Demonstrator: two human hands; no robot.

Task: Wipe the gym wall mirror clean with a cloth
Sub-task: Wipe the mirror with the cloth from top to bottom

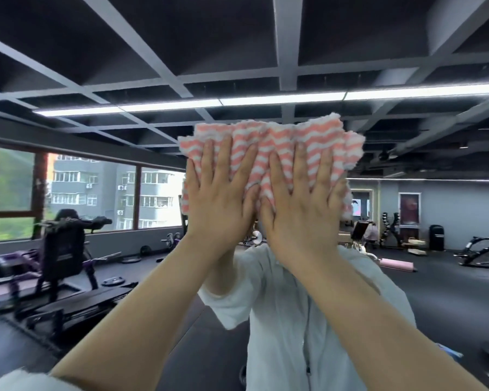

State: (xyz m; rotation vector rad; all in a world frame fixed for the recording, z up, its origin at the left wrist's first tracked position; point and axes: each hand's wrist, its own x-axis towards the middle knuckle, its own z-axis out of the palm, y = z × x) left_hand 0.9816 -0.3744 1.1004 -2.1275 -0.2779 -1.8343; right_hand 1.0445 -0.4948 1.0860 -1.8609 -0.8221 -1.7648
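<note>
Left hand (222, 190): raised, palm flat, fingers straight and spread, pressing on the cloth (268, 156). It grips nothing.

Right hand (301, 198): raised just beside the left, the two hands touching along their inner edges. Fingers straight and spread, flat on the cloth; nothing is clasped.

Cloth: fluffy, with pink and white wavy stripes, bunched into folds. It lies between both palms and the mirror (449, 292), and its top edge and right side stick out past the fingertips.

Mirror: the large wall surface in front of the person. The cloth sits against it at head height, covering the head of the reflected figure.

Reflection, below the cloth: a torso in a white short-sleeved top (283, 314) with a zip down the front.

Reflection, left of the cloth: a row of windows (96, 193) showing a grey apartment block and greenery. Below these stand dark weight machines (64, 249) with purple padding, and plates lie on the floor.

Reflection, right of the cloth: a grey wall with framed posters (409, 208), more dark equipment, and a pink roll (397, 265) lying on the dark floor.

Reflection, above the cloth: a dark grid ceiling crossed by a long strip light (266, 101).
</note>
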